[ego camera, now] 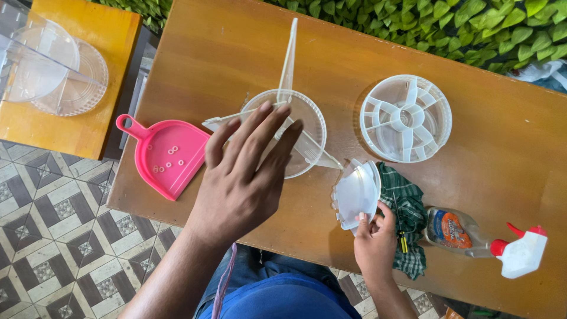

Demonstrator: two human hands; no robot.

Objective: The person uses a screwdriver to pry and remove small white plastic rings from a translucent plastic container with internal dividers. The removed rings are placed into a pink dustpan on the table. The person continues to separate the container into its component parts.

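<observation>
Left hand (239,177) was laid flat, released, steadying the clear dish (307,127); right hand (374,239) grasped stacked wedges (355,194) for access.

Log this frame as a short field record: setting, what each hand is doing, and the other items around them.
setting: wooden table, tiled floor below
left hand: fingers spread, resting on clear round dish with upright divider fins
right hand: holding stack of clear wedge-shaped pieces
beside right hand: green checked cloth, spray bottle
also on table: round sectioned tray, pink dustpan holding small rings
</observation>
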